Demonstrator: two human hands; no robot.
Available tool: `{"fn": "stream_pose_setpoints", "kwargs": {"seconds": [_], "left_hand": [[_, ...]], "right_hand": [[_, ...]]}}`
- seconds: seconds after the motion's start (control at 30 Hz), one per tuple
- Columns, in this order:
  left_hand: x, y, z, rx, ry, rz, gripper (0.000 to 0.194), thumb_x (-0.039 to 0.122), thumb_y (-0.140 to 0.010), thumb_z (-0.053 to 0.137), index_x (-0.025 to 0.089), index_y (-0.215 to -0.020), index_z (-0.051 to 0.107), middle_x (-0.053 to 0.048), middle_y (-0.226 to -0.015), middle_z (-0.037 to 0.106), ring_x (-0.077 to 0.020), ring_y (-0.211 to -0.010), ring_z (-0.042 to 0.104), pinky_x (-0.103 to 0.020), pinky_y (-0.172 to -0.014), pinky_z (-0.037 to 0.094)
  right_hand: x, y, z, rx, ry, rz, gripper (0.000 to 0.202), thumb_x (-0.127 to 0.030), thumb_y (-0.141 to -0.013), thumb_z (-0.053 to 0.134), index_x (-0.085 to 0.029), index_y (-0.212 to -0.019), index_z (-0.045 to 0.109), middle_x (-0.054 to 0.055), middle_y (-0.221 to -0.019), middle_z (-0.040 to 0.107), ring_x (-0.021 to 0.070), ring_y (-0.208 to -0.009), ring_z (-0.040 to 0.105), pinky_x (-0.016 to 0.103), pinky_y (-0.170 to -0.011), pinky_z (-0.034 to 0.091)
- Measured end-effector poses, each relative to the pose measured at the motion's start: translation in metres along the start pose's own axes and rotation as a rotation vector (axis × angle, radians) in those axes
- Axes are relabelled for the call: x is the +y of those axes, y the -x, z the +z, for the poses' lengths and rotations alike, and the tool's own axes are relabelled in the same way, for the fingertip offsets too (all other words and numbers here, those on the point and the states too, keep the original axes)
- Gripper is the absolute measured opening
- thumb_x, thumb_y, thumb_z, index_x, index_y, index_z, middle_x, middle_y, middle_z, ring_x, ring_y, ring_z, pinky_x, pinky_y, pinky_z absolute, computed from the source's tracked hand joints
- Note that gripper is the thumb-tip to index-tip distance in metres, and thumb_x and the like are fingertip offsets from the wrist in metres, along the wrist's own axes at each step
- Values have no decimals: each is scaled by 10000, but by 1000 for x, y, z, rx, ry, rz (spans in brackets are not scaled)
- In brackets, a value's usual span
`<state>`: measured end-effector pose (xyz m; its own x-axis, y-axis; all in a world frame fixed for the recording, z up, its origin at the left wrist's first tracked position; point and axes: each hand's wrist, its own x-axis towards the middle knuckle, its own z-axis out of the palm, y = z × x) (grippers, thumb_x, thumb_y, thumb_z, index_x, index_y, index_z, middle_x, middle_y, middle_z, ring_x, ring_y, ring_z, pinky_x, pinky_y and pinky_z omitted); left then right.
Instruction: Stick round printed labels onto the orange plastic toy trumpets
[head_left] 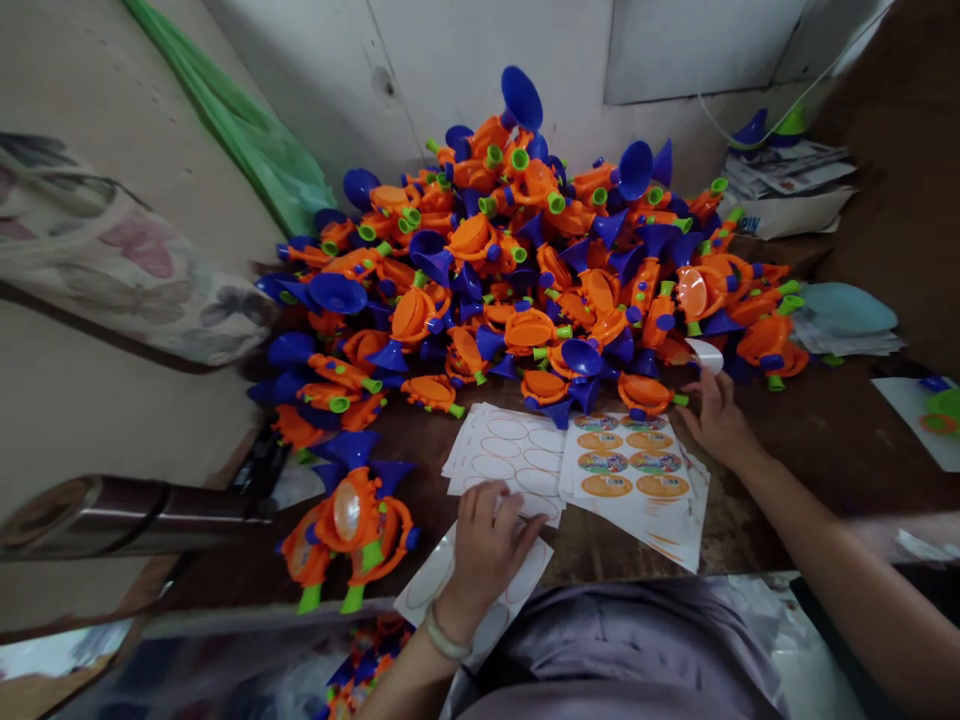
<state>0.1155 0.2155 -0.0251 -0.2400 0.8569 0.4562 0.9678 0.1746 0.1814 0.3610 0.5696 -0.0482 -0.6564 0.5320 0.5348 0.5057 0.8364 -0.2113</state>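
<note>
My right hand (718, 415) pinches a small white oval sticker (703, 354) at the front right of the toy pile. My left hand (491, 530) lies over blank oval-cut sheets (499, 455), fingers loosely bent; whether something is between them is hidden. A used sheet (420, 590) sits under that hand at the table edge. Between the hands are sheets of printed oval stickers (628, 470). A big heap of orange toys (529, 328) with blue horns and green mouthpieces rises behind. To the left, a few toys (352, 512) stand apart, one bearing a shiny oval.
A metal cylinder (120, 515) juts in at the left, below a floral cloth (142, 250). Paper stacks (795, 185) and light-blue round pieces (847, 308) sit on the right. More toys (367, 660) are below the front table edge.
</note>
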Motion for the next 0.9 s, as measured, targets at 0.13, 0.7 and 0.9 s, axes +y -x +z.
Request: {"fn": "stream_pose_setpoints", "kwargs": {"seconds": [0.13, 0.7, 0.9], "left_hand": [[15, 20, -17, -118, -15, 6, 198, 389, -973, 705, 207, -898, 716, -75, -833, 756, -272, -796, 722, -400, -744, 566], [-22, -10, -72, -163, 196, 374, 629, 55, -925, 516, 287, -1499, 631, -113, -1592, 623, -354, -1617, 386, -661, -1277, 372], [-37, -30, -40, -665, 117, 170, 707, 14, -861, 645, 398, -1454, 670, -86, -1678, 523, -450, -1632, 307, -889, -1190, 224]], "right_hand": [[-6, -1, 7, -12, -5, -3, 590, -278, -998, 542, -112, -1542, 386, 297, -1311, 617, 407, -1110, 740, 538, -763, 688], [-22, 3, -58, 290, -403, 183, 1053, -248, -962, 719, -365, -1734, 12, 261, -1594, 422, 196, -781, 762, 325, -668, 654], [-35, 7, -81, 365, -424, 240, 1108, -223, -927, 762, -458, -1725, 31, 211, -1577, 453, 184, -756, 760, 326, -665, 641]]}}
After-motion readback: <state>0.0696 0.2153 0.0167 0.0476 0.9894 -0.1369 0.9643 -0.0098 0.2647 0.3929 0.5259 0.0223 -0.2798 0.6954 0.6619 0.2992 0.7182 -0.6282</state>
